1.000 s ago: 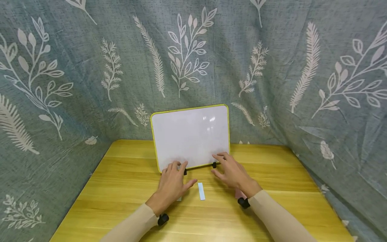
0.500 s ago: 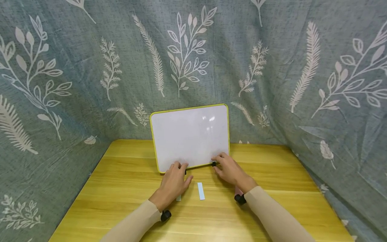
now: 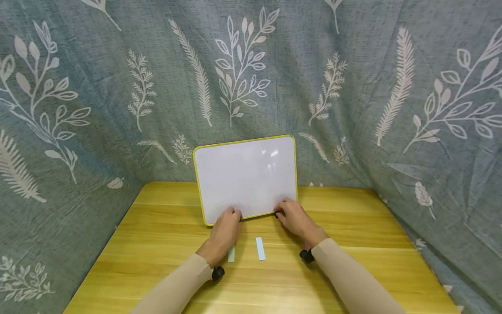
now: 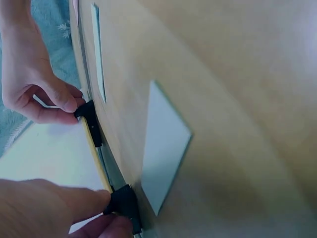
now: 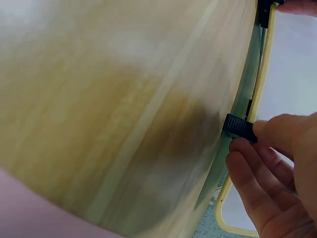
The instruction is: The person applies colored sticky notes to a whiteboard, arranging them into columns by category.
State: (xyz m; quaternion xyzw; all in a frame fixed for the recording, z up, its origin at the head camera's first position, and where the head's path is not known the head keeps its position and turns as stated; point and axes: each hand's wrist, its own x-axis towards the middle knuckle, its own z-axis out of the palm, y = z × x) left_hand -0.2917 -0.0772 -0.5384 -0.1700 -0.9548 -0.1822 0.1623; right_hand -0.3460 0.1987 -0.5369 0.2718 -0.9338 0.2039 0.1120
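Note:
A whiteboard [image 3: 245,179] with a yellow frame stands tilted on the wooden table. Black stand clips catch its lower edge. My left hand [image 3: 226,227] is at the board's lower left part; in the left wrist view its thumb and fingers pinch the nearer black clip [image 4: 126,206]. Further right, my right hand [image 3: 295,219] pinches the other black clip [image 5: 240,128] between thumb and fingertips. A pale blue strip [image 3: 260,248] lies on the table between the hands. Beside my left wrist is a pale green strip [image 3: 231,254], partly covered by the hand.
A pink piece [image 3: 307,245] shows beneath my right wrist, mostly hidden. Behind the wooden table [image 3: 176,261] and along both sides hangs a grey-green curtain [image 3: 274,109] with white leaf prints. Each wrist carries a small black camera [image 3: 218,273].
Both hands have moved in to the board's lower edge, and their spread fingers have drawn together onto the black clips. More of the green strip now shows. The board has hardly moved.

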